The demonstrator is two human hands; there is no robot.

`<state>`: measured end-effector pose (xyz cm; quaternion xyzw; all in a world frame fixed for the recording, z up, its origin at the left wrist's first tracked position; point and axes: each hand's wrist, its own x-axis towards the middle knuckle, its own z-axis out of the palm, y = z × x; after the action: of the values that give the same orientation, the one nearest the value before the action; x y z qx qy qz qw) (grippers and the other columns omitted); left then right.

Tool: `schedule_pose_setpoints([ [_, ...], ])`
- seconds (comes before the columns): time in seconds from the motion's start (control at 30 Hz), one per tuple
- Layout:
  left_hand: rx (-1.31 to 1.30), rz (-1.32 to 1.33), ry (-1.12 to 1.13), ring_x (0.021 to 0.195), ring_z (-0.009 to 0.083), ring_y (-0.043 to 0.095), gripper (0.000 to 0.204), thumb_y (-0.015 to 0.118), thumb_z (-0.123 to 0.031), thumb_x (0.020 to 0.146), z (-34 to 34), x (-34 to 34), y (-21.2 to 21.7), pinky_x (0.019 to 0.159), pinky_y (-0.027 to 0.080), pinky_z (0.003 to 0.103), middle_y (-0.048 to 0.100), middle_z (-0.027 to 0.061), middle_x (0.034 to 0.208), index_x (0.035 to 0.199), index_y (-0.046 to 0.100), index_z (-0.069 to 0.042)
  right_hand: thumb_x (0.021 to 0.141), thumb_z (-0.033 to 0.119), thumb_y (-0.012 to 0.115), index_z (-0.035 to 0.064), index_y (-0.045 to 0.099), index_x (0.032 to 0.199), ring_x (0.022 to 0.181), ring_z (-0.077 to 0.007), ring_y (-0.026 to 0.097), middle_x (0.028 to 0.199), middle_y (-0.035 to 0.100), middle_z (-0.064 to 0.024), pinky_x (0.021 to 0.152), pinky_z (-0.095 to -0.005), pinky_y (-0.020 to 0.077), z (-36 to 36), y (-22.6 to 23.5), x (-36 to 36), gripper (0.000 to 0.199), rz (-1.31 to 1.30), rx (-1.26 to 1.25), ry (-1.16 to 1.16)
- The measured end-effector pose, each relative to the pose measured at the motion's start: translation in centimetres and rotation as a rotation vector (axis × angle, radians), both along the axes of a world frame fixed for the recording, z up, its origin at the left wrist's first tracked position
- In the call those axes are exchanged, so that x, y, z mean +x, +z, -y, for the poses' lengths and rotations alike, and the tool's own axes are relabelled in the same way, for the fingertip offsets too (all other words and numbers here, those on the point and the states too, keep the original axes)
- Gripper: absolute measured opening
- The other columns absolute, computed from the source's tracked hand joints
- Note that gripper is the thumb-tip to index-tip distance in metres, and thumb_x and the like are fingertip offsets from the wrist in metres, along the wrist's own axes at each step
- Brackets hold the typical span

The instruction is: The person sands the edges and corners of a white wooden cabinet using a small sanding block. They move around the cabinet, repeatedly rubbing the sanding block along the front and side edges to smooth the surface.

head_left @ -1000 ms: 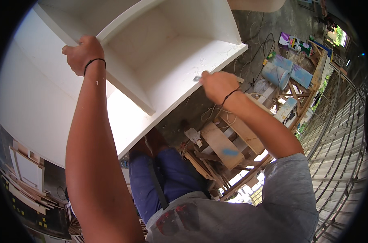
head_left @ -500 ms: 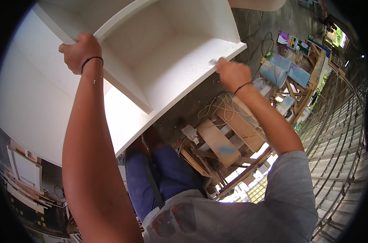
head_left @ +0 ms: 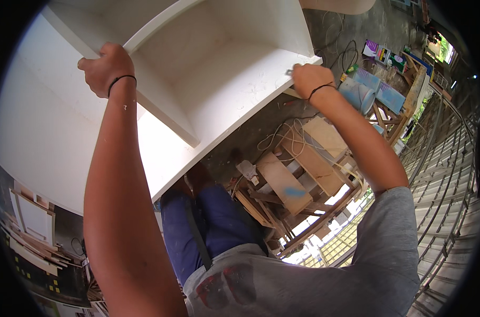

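Holding small object [head_left: 289, 72] — mostly hidden, cabinet [head_left: 218, 124] cropped

The open, boxy white cabinet [head_left: 211, 132] in my grip carries thin, wispy scraps [head_left: 253, 90] along its ledge. Beyond it, the grey concrete floor [head_left: 261, 127] bears a thin black cable [head_left: 354, 48]; lower, near my legs, a rough brown timber frame [head_left: 263, 197] supports flat tan wooden boards [head_left: 277, 171], one smeared blue
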<state>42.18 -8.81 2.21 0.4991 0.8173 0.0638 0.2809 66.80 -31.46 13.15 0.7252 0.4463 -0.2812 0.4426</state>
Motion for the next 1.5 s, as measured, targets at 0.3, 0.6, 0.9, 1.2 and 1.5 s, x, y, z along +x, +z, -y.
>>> schedule_pose_setpoints([
  [0.3,0.009,-0.01,0.014,0.087,0.0349,0.067,0.057,0.047,-0.026,0.079,0.0,0.1,0.2,0.078,0.053,0.042,0.067,0.0207,0.094,0.123,0.044,0.01,0.085,0.015,0.049,0.0087,0.067,0.098,0.087,-0.0292,0.069,0.092,0.071,-0.0136,0.072,-0.0407,0.0555,-1.0,-0.2,-9.5,0.022,-0.319,-0.04,-0.036],
  [0.6,0.028,-0.037,0.01,0.083,0.034,0.067,0.055,0.048,-0.027,0.078,0.0,0.1,-0.2,0.073,0.053,0.043,0.068,0.0191,0.091,0.12,0.046,0.009,0.085,0.012,0.049,0.0016,0.061,0.1,0.076,-0.0332,0.069,0.081,0.069,-0.0198,0.066,-0.0439,0.0549,-0.5,-0.1,-6.8,0.023,-0.257,-0.002,-0.011],
  [0.9,0.027,-0.011,0.019,0.082,0.0345,0.067,0.05,0.048,-0.027,0.079,0.2,0.5,-0.3,0.073,0.053,0.043,0.067,0.0186,0.088,0.115,0.048,0.008,0.094,0.025,0.044,0.0062,0.061,0.103,0.081,-0.0331,0.068,0.086,0.069,-0.0149,0.069,-0.0457,0.0539,0.4,1.3,7.3,0.027,0.008,0.033,-0.044],
  [1.2,-0.009,-0.013,0.02,0.086,0.0343,0.067,0.057,0.048,-0.028,0.079,0.2,-0.2,0.4,0.075,0.053,0.043,0.067,0.0195,0.094,0.122,0.045,0.009,0.09,0.017,0.046,0.0055,0.059,0.097,0.071,-0.0341,0.068,0.073,0.068,-0.0175,0.064,-0.0433,0.0539,2.7,0.6,-10.3,0.019,-0.257,0.147,-0.132],
  [1.5,0.006,-0.006,0.019,0.082,0.0337,0.067,0.052,0.048,-0.029,0.078,0.1,0.2,0.2,0.072,0.053,0.042,0.067,0.0185,0.09,0.116,0.048,0.007,0.098,0.03,0.041,0.006,0.057,0.093,0.071,-0.0375,0.067,0.074,0.067,-0.0172,0.061,-0.0494,0.0522,3.0,0.6,-1.9,0.029,-0.052,0.309,-0.136],
])
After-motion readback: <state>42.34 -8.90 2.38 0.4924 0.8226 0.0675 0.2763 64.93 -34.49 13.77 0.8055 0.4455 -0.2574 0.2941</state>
